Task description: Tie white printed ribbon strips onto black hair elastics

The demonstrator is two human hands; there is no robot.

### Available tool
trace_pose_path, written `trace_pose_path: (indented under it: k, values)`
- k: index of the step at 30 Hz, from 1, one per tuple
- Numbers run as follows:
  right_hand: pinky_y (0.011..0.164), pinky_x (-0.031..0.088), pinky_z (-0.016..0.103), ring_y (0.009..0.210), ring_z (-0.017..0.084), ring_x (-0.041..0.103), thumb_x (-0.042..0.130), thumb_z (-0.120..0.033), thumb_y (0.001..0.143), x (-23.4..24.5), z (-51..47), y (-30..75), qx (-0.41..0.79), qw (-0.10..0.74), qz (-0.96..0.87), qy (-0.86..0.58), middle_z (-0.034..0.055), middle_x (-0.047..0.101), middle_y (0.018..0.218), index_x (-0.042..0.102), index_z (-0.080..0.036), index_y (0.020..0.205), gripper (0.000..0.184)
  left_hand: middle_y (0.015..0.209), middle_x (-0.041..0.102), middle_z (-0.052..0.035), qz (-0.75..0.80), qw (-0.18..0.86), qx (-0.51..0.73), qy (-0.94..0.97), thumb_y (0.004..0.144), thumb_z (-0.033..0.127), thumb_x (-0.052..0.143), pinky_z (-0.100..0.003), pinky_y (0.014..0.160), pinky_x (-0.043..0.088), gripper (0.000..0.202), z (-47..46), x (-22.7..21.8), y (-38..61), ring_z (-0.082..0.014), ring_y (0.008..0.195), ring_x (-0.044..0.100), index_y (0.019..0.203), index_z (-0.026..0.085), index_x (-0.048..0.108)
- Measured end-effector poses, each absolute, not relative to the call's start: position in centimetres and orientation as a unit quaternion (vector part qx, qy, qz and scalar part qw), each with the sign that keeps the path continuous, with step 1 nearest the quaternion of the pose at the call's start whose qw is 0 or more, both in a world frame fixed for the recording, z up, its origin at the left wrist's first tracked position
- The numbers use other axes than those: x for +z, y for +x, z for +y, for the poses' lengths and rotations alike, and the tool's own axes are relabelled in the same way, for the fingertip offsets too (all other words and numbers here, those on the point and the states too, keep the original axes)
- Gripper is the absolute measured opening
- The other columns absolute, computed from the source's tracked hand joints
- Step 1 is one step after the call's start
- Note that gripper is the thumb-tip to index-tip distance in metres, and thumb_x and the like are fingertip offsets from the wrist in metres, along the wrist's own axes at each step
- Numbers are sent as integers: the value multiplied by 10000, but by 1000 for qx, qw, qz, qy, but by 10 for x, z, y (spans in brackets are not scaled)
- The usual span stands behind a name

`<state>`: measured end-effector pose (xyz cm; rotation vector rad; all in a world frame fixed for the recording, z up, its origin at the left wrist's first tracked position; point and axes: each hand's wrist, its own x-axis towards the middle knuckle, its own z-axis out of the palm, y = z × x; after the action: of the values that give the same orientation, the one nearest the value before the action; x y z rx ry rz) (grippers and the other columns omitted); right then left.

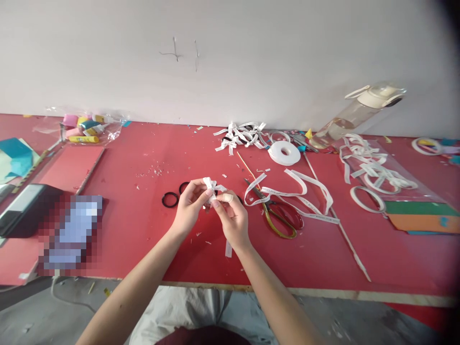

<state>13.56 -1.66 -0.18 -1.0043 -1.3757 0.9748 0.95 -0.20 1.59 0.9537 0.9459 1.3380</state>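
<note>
The white ribbon bow [212, 186] sits at frame center, just above the red table [143, 239], pinched from the left by the fingertips of the left hand [189, 207] and from the right by those of the right hand [233, 218]. 2 black rings [170, 199] lie just left of the hands; the scissors [276, 216] and a loose ribbon strip [287, 194] lie to the right. At upper center, a pile of finished bows [240, 134] lies beside a white tape roll [284, 153].

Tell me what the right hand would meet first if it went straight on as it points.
The right hand points up and left: first the white ribbon bow it pinches, then the left hand, which grips the same bow. Depth beyond is unclear.
</note>
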Motion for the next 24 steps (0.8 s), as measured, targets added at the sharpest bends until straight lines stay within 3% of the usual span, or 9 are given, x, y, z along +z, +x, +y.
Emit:
trace_pose_path:
  k: [6, 12, 17, 24]
  values:
    - [822, 540, 333, 831, 166, 618, 600, -390, 936, 0, -18, 135, 434, 547, -572, -432, 35, 616, 886, 643, -219, 914, 178, 885, 639, -24, 420, 576, 576, 399, 848, 372, 706, -202, 513, 462, 251, -1, 18, 9, -89, 638, 558, 1015, 203, 625]
    - [791, 539, 309, 839, 161, 621, 620, -364, 926, 0, -17, 133, 425, 568, -561, -427, 30, 622, 863, 644, -211, 859, 169, 893, 647, -30, 413, 574, 570, 419, 854, 362, 703, -203, 521, 456, 236, -1, 21, 9, -89, 647, 550, 1000, 195, 621]
    - [770, 532, 284, 859, 156, 620, 605, -403, 930, -2, -17, 134, 369, 607, -506, -490, 43, 643, 927, 631, -206, 982, 206, 938, 668, -56, 408, 585, 530, 458, 850, 384, 706, -206, 531, 463, 258, -2, 20, 9, -111, 690, 588, 993, 186, 625]
    - [684, 500, 263, 741, 138, 566, 644, -411, 900, 0, -15, 138, 319, 596, -519, -523, 24, 609, 813, 660, -199, 880, 214, 933, 667, -45, 408, 572, 494, 512, 879, 391, 675, -209, 580, 458, 240, -5, 19, 10, -116, 729, 620, 1014, 198, 631]
